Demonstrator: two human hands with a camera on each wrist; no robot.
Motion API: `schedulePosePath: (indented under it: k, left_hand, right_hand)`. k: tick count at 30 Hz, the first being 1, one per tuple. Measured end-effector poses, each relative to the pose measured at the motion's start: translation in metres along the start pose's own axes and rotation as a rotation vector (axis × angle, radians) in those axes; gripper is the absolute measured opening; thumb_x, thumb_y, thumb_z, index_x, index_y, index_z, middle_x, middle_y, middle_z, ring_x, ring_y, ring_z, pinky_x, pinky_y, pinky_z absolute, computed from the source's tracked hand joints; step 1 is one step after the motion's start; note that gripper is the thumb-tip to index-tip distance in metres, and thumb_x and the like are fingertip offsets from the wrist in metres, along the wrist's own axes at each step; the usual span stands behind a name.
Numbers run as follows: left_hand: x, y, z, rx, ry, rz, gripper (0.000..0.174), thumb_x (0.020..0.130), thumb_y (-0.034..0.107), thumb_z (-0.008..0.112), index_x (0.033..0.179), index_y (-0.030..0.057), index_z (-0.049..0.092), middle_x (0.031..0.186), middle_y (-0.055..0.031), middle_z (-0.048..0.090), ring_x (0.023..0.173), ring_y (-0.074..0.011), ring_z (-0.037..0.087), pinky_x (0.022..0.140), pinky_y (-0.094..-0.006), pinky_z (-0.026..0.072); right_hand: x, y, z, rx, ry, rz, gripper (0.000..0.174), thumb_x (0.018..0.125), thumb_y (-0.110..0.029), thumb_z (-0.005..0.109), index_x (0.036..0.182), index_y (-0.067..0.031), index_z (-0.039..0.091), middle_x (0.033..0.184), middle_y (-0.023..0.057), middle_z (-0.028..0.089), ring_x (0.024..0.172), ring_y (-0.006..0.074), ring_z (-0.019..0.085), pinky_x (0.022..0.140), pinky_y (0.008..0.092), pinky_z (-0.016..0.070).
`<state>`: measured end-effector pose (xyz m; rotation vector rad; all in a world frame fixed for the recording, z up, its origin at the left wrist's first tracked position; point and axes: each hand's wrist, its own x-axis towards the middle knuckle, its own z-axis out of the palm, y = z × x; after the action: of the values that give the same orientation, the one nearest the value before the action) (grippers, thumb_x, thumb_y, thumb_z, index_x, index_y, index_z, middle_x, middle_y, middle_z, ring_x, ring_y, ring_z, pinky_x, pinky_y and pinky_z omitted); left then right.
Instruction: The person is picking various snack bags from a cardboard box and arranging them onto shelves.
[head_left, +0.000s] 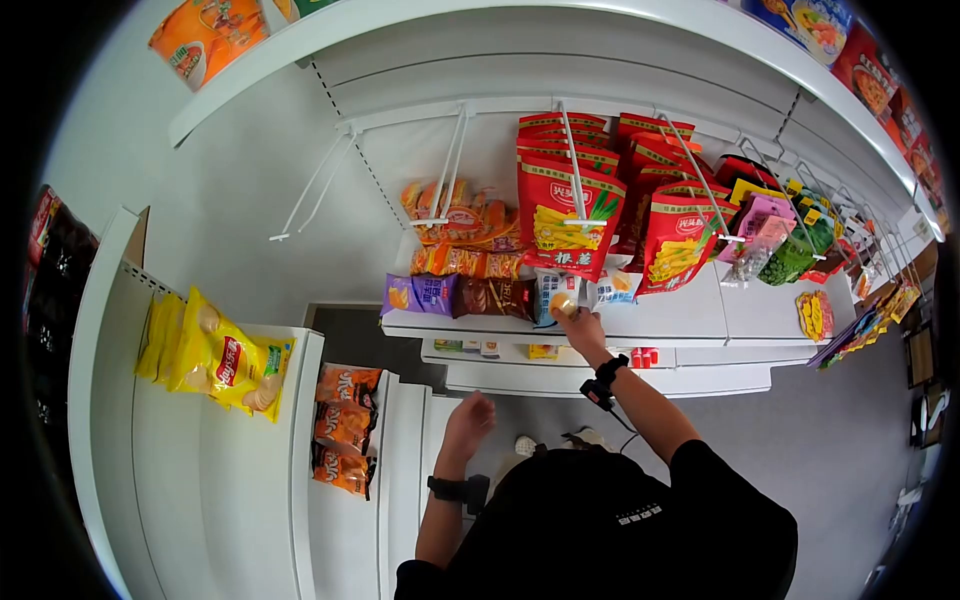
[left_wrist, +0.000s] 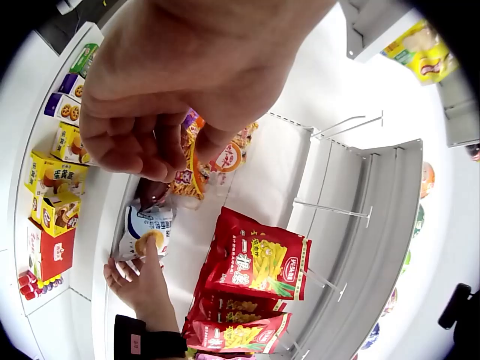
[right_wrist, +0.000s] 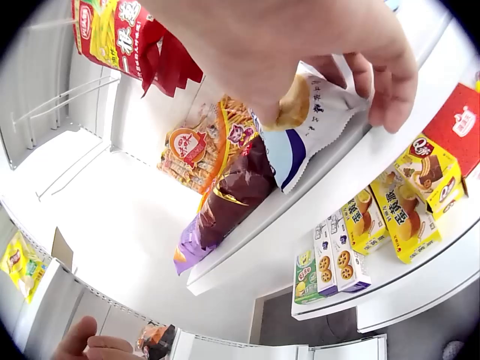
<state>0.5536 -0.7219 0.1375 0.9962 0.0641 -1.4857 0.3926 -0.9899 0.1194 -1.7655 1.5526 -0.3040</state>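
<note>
A white and blue snack bag (head_left: 553, 297) stands at the front edge of the middle shelf. My right hand (head_left: 583, 335) grips it, the thumb across its printed front and the fingers curled at its edge, as the right wrist view shows of this bag (right_wrist: 319, 124). Left of it are a dark brown bag (head_left: 495, 298) and a purple bag (head_left: 420, 295); on its right sits another white and blue bag (head_left: 613, 287). My left hand (head_left: 468, 425) hangs in the air before the shelf, fingers loosely curled, holding nothing.
Red snack bags (head_left: 572, 215) hang on hooks above the right hand. Yellow chip bags (head_left: 225, 355) and orange bags (head_left: 345, 430) fill the left-hand shelves. Small boxes (right_wrist: 405, 217) stand on a lower shelf, and an upper shelf edge (head_left: 480, 12) arches overhead.
</note>
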Motion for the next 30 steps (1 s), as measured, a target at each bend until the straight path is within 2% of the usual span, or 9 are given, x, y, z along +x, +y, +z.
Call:
schedulePosePath:
  k: [4,10,13,16,19,20,23,24,30]
  left_hand:
    - [-0.001,0.000,-0.001,-0.003,-0.016,0.001,0.021,0.090,0.031,0.054,0.081,0.0116,0.058,0.081,-0.0026,0.061,0.072,-0.0130,0.056,0.068,-0.0295,0.0470]
    - [-0.004,-0.010,-0.004,-0.007,-0.022,-0.009,0.022,0.090,0.033,0.055,0.081,0.0127,0.059,0.081,-0.0021,0.061,0.072,-0.0131,0.057,0.068,-0.0298,0.0471]
    - [-0.009,-0.016,-0.002,-0.005,-0.004,-0.007,0.022,0.090,0.033,0.056,0.081,0.0131,0.059,0.080,-0.0019,0.061,0.072,-0.0132,0.057,0.068,-0.0298,0.0471]
    - [-0.013,-0.024,-0.001,-0.028,-0.012,-0.001,0.022,0.090,0.032,0.056,0.081,0.0126,0.059,0.080,-0.0020,0.061,0.071,-0.0134,0.057,0.068,-0.0297,0.0471]
    - [-0.023,-0.035,0.005,-0.070,0.038,0.035,0.020,0.090,0.028,0.056,0.081,0.0091,0.059,0.079,-0.0031,0.062,0.073,-0.0143,0.057,0.066,-0.0269,0.0458]
    - [-0.025,-0.037,0.006,-0.087,0.061,0.037,0.021,0.089,0.028,0.056,0.080,0.0101,0.059,0.079,-0.0029,0.062,0.073,-0.0140,0.057,0.066,-0.0274,0.0460]
    - [-0.033,-0.051,0.008,-0.127,0.107,0.060,0.021,0.089,0.029,0.057,0.077,0.0120,0.059,0.078,-0.0025,0.061,0.071,-0.0136,0.056,0.067,-0.0284,0.0464]
    - [-0.038,-0.053,0.009,-0.126,0.111,0.076,0.021,0.089,0.029,0.058,0.076,0.0120,0.059,0.078,-0.0025,0.061,0.071,-0.0137,0.056,0.067,-0.0283,0.0462]
    - [-0.062,-0.074,0.018,-0.164,0.214,0.115,0.020,0.088,0.027,0.058,0.075,0.0123,0.059,0.077,-0.0028,0.061,0.071,-0.0136,0.055,0.067,-0.0284,0.0450]
  right_hand:
    - [-0.008,-0.001,-0.004,-0.086,0.005,-0.030,0.080,0.072,-0.061,0.061,0.119,0.0031,0.046,0.114,0.0250,0.048,0.101,0.0409,0.053,0.086,0.0433,0.0457]
    - [-0.015,0.015,0.003,-0.017,0.080,-0.084,0.081,0.072,-0.055,0.064,0.123,0.0047,0.043,0.120,0.0248,0.043,0.105,0.0397,0.052,0.088,0.0428,0.0448]
    - [-0.012,0.029,0.009,-0.019,0.137,-0.123,0.080,0.075,-0.053,0.062,0.126,0.0058,0.041,0.112,0.0221,0.050,0.097,0.0352,0.058,0.080,0.0397,0.0491]
    - [0.001,0.040,0.001,0.449,-0.115,0.136,0.070,0.079,-0.051,0.061,0.122,0.0015,0.044,0.100,0.0133,0.055,0.082,0.0254,0.061,0.070,0.0379,0.0514]
    - [0.002,0.046,-0.011,1.010,-0.113,0.393,0.059,0.081,-0.051,0.060,0.110,-0.0016,0.048,0.083,0.0068,0.054,0.067,0.0183,0.057,0.057,0.0319,0.0502]
    - [0.003,0.044,-0.015,1.163,-0.093,0.440,0.043,0.084,-0.044,0.058,0.094,-0.0038,0.049,0.069,0.0045,0.051,0.057,0.0164,0.053,0.050,0.0285,0.0491]
    - [0.025,0.061,-0.019,1.402,-0.188,0.507,0.032,0.085,-0.032,0.061,0.094,-0.0044,0.049,0.067,0.0037,0.051,0.057,0.0148,0.053,0.048,0.0261,0.0480]
    - [0.035,0.070,-0.017,1.426,-0.202,0.496,0.022,0.086,-0.023,0.061,0.092,-0.0055,0.050,0.067,0.0033,0.051,0.057,0.0139,0.053,0.048,0.0243,0.0484]
    - [0.049,0.080,-0.030,1.515,-0.205,0.578,0.017,0.087,-0.020,0.059,0.088,-0.0053,0.053,0.070,0.0040,0.054,0.060,0.0150,0.057,0.051,0.0243,0.0516]
